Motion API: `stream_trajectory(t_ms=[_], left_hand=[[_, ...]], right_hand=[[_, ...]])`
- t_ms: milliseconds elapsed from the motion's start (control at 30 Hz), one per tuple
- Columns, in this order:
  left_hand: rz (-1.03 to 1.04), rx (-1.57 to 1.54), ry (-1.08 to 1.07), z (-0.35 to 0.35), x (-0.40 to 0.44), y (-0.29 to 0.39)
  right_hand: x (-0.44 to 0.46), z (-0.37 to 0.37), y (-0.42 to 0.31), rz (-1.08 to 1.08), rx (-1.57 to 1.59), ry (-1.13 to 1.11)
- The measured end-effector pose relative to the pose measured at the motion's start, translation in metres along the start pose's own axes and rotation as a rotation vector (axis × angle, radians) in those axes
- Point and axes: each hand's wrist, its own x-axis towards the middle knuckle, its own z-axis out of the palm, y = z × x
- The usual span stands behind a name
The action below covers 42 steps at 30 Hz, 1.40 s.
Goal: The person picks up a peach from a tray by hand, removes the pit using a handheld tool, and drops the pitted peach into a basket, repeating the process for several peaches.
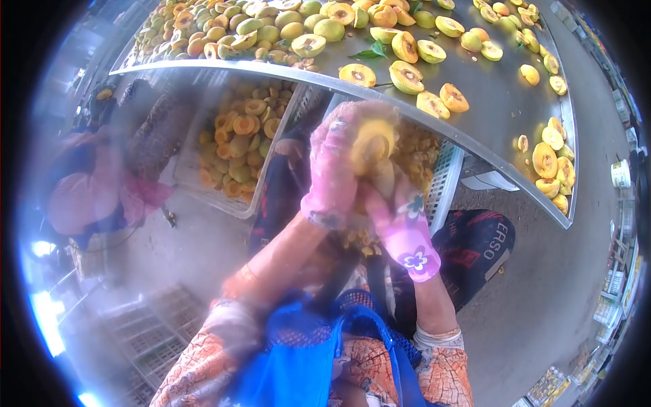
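Note:
My left hand, in a pink patterned glove, is closed around a halved yellow fruit, whose cut face shows but is blurred. Close below it, my right hand, in a matching glove, has its fingers pressed together against the underside of the fruit; whether it grips anything else cannot be made out. Both hands are in front of the near edge of a metal table, over my lap. Halved fruits lie cut side up on the table just beyond my hands.
A pile of fruit covers the table's left part. Below it stands a white crate of halved fruit. A turquoise crate is beside my knee. At the left is a co-worker, blurred. Empty-looking crates lie lower left.

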Motion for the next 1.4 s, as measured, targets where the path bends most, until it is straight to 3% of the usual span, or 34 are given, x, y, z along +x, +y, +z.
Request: stream_trajectory(t_ms=[67,133,167,233,267,300,367,433,500,533,600,633,700,733,767,867,933,967,1000,1067,1100,1167,1200,1233,1300,1333,1367,1400], left_hand=[[0.145,0.287,0.031,0.005,-0.006,0.007],[0.152,0.324,0.015,0.009,-0.007,0.016],[0.162,0.358,0.005,0.010,-0.008,0.019],[0.153,0.340,-0.061,0.006,-0.006,0.020],[0.153,0.320,-0.121,0.005,-0.004,0.021],[0.149,0.320,-0.125,0.004,-0.001,0.022],[-0.058,0.394,-0.217,0.003,0.002,0.027],[-0.168,0.327,-0.230,0.003,0.002,0.036],[-0.275,0.257,-0.237,0.004,0.001,0.036],[-0.212,0.234,-0.188,0.005,-0.003,0.033],[-0.143,0.214,-0.141,0.004,-0.002,0.026],[-0.058,0.217,-0.140,0.002,-0.002,0.020],[0.019,0.222,-0.143,-0.002,0.001,0.016],[0.000,0.210,-0.242,-0.006,0.006,0.018],[-0.018,0.196,-0.342,-0.008,0.010,0.018],[-0.091,0.174,-0.361,-0.011,0.015,0.009],[-0.130,0.017,-0.364,-0.011,0.014,-0.003],[-0.162,-0.141,-0.365,-0.009,0.014,-0.006],[-0.158,-0.150,-0.363,-0.007,0.013,-0.008],[-0.387,-0.467,-0.257,-0.001,0.010,-0.006],[-0.436,-0.902,-0.288,0.013,0.005,-0.013],[-0.417,-0.839,-0.267,0.007,0.010,-0.018],[-0.396,-0.743,0.007,0.003,0.014,-0.019],[-0.373,-0.633,0.276,-0.003,0.020,-0.014],[-0.068,-0.363,0.371,-0.057,0.041,-0.009],[0.068,-0.226,0.374,-0.088,0.048,-0.002],[0.223,0.156,0.428,-0.132,0.064,-0.006],[0.294,0.495,0.416,-0.159,0.071,0.004]], right_hand=[[0.000,-0.001,0.001,-0.009,-0.004,-0.004],[0.001,-0.006,0.005,-0.236,-0.151,0.060],[0.000,-0.003,0.013,-0.230,-0.151,0.057],[0.002,0.003,0.024,-0.391,-0.348,-0.060],[0.001,-0.005,0.024,-0.391,-0.149,0.026],[0.005,-0.012,0.024,-0.386,-0.147,0.026],[0.006,-0.018,0.025,-0.539,-0.348,0.090],[0.003,-0.016,0.023,-0.513,-0.385,0.048],[0.005,-0.020,0.014,-0.417,0.048,0.016],[0.006,-0.020,0.008,-0.416,0.049,0.017],[0.009,-0.021,-0.003,-0.095,0.389,0.087],[0.012,-0.029,-0.003,-0.097,0.390,0.083],[0.020,-0.046,-0.003,0.547,1.380,-0.611],[0.019,-0.046,-0.010,0.604,1.414,-0.579],[0.019,-0.046,-0.009,0.608,1.414,-0.579],[0.022,-0.046,-0.004,0.604,1.368,-0.549],[0.019,-0.047,0.004,0.525,1.744,-0.825],[0.017,-0.043,0.004,0.531,1.742,-0.823],[0.016,-0.037,0.007,0.503,1.966,-0.855],[0.013,-0.032,0.009,0.461,2.270,-0.901],[0.014,-0.032,0.009,0.462,2.256,-0.908],[0.018,-0.031,0.008,0.391,2.065,-0.844],[0.023,-0.028,0.015,0.420,2.147,-0.860],[0.022,-0.028,0.020,0.386,2.254,-0.691],[0.020,-0.042,0.025,0.568,1.875,-0.334],[0.022,-0.033,0.032,0.614,1.439,-0.212],[0.015,-0.002,0.052,0.582,0.722,-0.150],[-0.002,0.023,0.064,0.583,0.730,-0.135]])
